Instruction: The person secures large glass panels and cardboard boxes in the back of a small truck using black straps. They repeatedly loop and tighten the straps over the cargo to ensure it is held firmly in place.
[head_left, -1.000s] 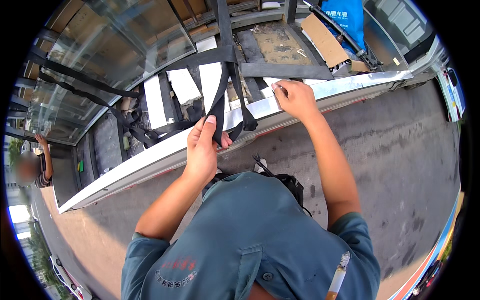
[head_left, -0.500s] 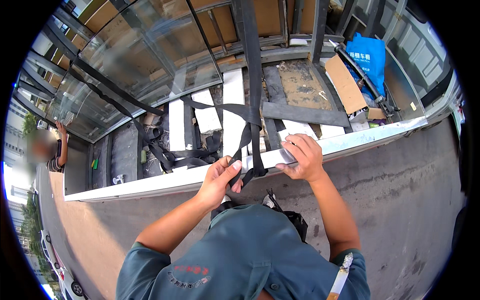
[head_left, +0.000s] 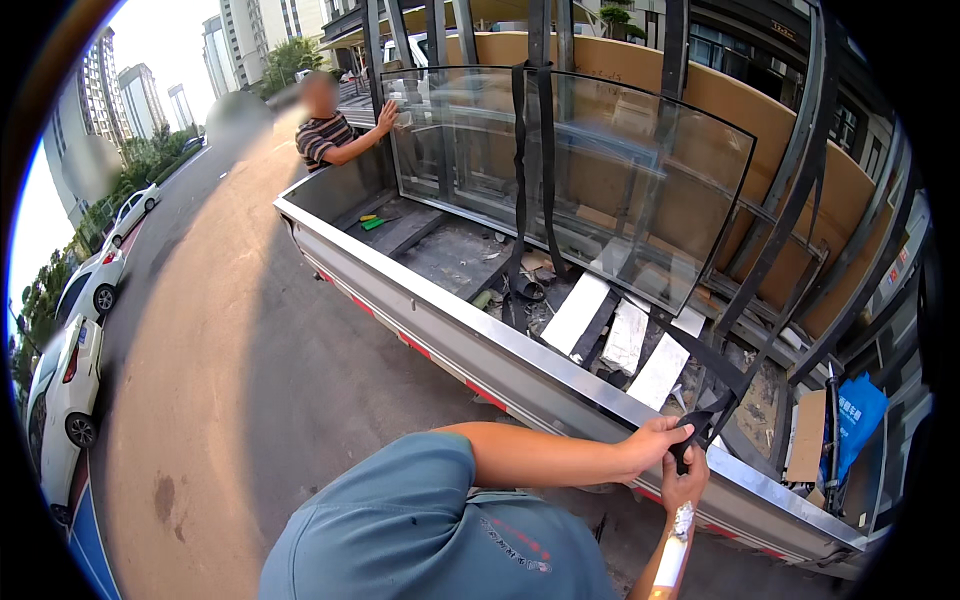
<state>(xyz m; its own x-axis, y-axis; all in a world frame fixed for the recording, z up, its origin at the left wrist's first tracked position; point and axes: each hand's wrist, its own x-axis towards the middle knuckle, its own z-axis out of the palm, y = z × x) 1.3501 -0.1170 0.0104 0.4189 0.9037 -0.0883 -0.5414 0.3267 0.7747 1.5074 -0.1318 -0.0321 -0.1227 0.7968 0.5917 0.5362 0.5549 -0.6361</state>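
My left hand (head_left: 655, 447) is closed on a black webbing strap (head_left: 743, 381), which hangs over the truck bed's side wall. Just below it my right hand (head_left: 686, 483) is closed too, its fingers around the same strap close to the left fingers. The strap is bunched between both hands, beside the silver top edge of the side wall (head_left: 610, 397). Inside the bed a large framed glass panel (head_left: 450, 150) leans against the upright rack, with two more black straps (head_left: 547, 170) running down over it.
A co-worker (head_left: 325, 135) stands by the bed's far left end, one hand on the panel's edge. White boards (head_left: 577, 312), a green-handled tool (head_left: 373, 222), a cardboard piece (head_left: 806, 437) and a blue bag (head_left: 860, 415) lie inside. Parked cars (head_left: 70, 390) line the left. A lit cigarette (head_left: 670, 565) juts into the foreground.
The view has swung left, bringing the co-worker and road into fuller view. My right hand has left the side wall's edge and come to the strap beside my left hand.
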